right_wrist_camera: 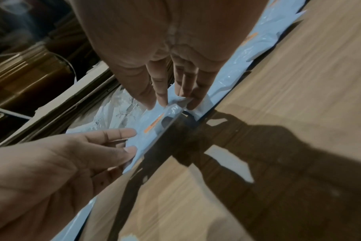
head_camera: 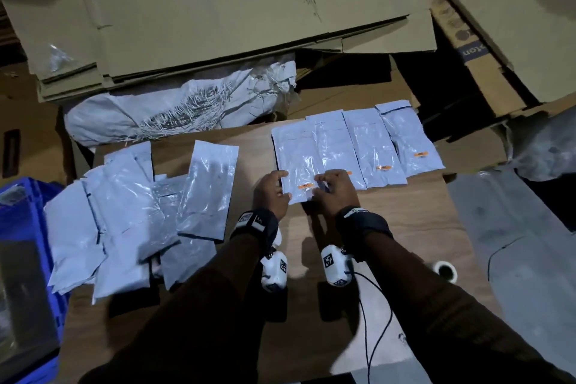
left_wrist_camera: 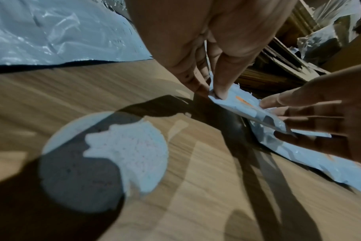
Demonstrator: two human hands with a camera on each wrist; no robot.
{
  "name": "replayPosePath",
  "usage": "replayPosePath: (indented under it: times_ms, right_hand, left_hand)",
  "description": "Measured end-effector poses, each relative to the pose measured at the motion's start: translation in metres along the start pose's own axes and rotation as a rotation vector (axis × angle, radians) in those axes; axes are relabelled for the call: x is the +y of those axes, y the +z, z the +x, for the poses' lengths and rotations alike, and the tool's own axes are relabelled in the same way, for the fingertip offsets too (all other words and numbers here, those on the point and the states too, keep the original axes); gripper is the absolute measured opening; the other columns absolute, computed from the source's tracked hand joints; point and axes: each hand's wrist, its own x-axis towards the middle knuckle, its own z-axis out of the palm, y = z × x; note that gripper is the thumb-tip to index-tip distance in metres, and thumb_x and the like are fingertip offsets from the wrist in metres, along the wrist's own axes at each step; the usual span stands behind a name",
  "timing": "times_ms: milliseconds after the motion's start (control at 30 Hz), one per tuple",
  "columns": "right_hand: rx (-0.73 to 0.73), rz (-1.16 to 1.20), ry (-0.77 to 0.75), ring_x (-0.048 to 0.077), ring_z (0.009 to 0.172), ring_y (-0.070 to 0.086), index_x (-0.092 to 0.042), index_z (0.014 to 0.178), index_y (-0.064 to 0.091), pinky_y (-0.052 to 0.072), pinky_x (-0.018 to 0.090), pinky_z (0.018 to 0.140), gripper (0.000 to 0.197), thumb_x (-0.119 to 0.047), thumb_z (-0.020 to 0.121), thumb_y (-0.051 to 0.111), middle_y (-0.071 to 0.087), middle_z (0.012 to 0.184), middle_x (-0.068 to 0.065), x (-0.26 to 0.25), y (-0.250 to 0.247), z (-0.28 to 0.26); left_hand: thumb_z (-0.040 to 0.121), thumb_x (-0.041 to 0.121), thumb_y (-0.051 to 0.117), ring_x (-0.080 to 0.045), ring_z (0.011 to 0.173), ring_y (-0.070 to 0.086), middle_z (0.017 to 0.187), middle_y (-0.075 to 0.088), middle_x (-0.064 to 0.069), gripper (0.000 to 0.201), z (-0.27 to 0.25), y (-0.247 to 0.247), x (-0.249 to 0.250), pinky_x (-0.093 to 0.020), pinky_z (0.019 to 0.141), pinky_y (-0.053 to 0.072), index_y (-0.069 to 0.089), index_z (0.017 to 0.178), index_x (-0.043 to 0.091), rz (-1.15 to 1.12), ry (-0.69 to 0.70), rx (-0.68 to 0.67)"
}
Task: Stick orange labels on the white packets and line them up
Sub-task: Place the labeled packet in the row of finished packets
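Wooden table point(head_camera: 405, 227) | labelled packet point(head_camera: 296, 162) between both hands | left hand point(head_camera: 270, 195) pinches left corner | right hand point(head_camera: 335, 193) pinches right corner

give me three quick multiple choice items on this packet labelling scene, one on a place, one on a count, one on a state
1. Where is the unlabelled pile of packets?
A. left part of the table
B. right of the row
C. in the blue crate

2. How many orange labels show in the head view?
A. two
B. four
C. seven

3. What state is the nearest row packet in?
A. untouched
B. folded in half
C. held at its near edge by both hands

Answers:
1 A, the loose heap lies left of the left hand.
2 B, one label on each row packet.
3 C, the left hand and right hand both have a grip on it.
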Motion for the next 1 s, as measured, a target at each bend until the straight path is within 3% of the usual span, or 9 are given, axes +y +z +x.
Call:
replayPosePath:
  times_ms: [67, 167, 267, 400, 467, 533, 700, 833, 1000]
  right_hand:
    - [-0.026, -0.034, 0.003, 0.027, 0.109, 0.057, 0.007, 0.104, 0.071, 0.038, 0.020, 0.089, 0.023, -0.003, 0.083, 0.072, 0.050, 0.124, 0.016, 0.003, 0.003, 0.008]
    - [-0.053, -0.070, -0.020, 0.036, 0.115, 0.052, 0.006, 0.094, 0.070, 0.042, 0.037, 0.098, 0.019, -0.006, 0.081, 0.075, 0.050, 0.119, 0.019, 0.007, 0.010, 0.016]
    - [-0.086, -0.108, -0.013, 0.038, 0.119, 0.046, 0.004, 0.090, 0.069, 0.038, 0.042, 0.103, 0.017, -0.010, 0.083, 0.074, 0.051, 0.117, 0.018, 0.009, 0.015, 0.018]
    - [-0.034, -0.096, -0.040, 0.037, 0.121, 0.046, -0.008, 0.110, 0.074, 0.041, 0.041, 0.105, 0.025, -0.013, 0.086, 0.071, 0.051, 0.123, 0.015, 0.008, 0.018, 0.014]
    - [0.007, -0.044, -0.079, 0.033, 0.118, 0.050, -0.009, 0.116, 0.073, 0.046, 0.024, 0.098, 0.031, -0.013, 0.086, 0.068, 0.054, 0.121, 0.014, 0.003, 0.022, 0.009]
    - [-0.012, 0.019, -0.104, 0.025, 0.109, 0.057, -0.010, 0.112, 0.073, 0.045, 0.010, 0.087, 0.025, -0.008, 0.088, 0.067, 0.059, 0.115, 0.010, -0.013, 0.027, 0.000]
    - [-0.257, 0.100, -0.122, 0.009, 0.082, 0.065, -0.031, 0.085, 0.064, 0.050, 0.019, 0.076, 0.015, -0.017, 0.089, 0.066, 0.073, 0.101, -0.004, -0.057, 0.067, -0.025]
    - [-0.378, 0.013, -0.150, 0.027, 0.109, 0.066, -0.015, 0.127, 0.070, 0.051, 0.037, 0.099, 0.032, -0.021, 0.095, 0.068, 0.068, 0.124, 0.010, -0.078, 0.115, -0.032]
    - [-0.475, -0.078, -0.247, 0.033, 0.129, 0.051, -0.005, 0.142, 0.059, 0.036, 0.033, 0.107, 0.048, -0.008, 0.094, 0.065, 0.058, 0.134, 0.022, -0.087, 0.161, -0.045]
  left_hand:
    - [0.083, -0.002, 0.075, -0.019, 0.094, 0.065, 0.126, 0.060, -0.010, 0.049, 0.010, 0.002, -0.005, -0.028, 0.085, 0.055, 0.064, 0.128, 0.015, 0.079, 0.026, -0.001]
    - [0.082, -0.002, 0.075, -0.017, 0.091, 0.060, 0.131, 0.054, -0.011, 0.051, 0.021, 0.004, -0.010, -0.011, 0.078, 0.044, 0.064, 0.129, 0.012, 0.155, 0.031, -0.028]
    - [0.083, 0.001, 0.074, -0.026, 0.103, 0.061, 0.132, 0.053, -0.012, 0.052, 0.025, 0.005, -0.012, -0.027, 0.095, 0.049, 0.064, 0.133, 0.012, 0.193, 0.045, -0.055]
    - [0.086, 0.004, 0.071, -0.023, 0.117, 0.056, 0.133, 0.051, -0.012, 0.047, 0.021, 0.000, -0.018, -0.012, 0.095, 0.033, 0.065, 0.132, 0.013, 0.215, 0.070, -0.047]
    - [0.087, 0.003, 0.070, -0.023, 0.114, 0.058, 0.130, 0.050, -0.011, 0.041, 0.014, -0.008, -0.019, -0.017, 0.097, 0.041, 0.067, 0.126, 0.014, 0.167, 0.077, -0.012]
    - [0.086, 0.000, 0.069, -0.017, 0.107, 0.059, 0.125, 0.051, -0.007, 0.037, 0.006, -0.022, -0.022, -0.012, 0.092, 0.046, 0.069, 0.120, 0.014, 0.115, 0.106, 0.048]
    - [0.084, 0.004, 0.070, -0.007, 0.106, 0.051, 0.116, 0.058, -0.008, 0.027, -0.010, -0.085, -0.042, -0.019, 0.091, 0.045, 0.073, 0.109, 0.013, 0.137, 0.189, 0.270]
    - [0.086, 0.009, 0.072, -0.026, 0.115, 0.053, 0.121, 0.057, -0.017, 0.029, -0.021, -0.137, -0.074, -0.040, 0.102, 0.045, 0.073, 0.115, 0.014, 0.228, 0.058, 0.325]
    - [0.080, 0.021, 0.069, -0.036, 0.116, 0.054, 0.117, 0.060, -0.017, 0.030, -0.032, -0.159, -0.103, -0.040, 0.101, 0.042, 0.076, 0.109, 0.013, 0.361, -0.086, 0.262]
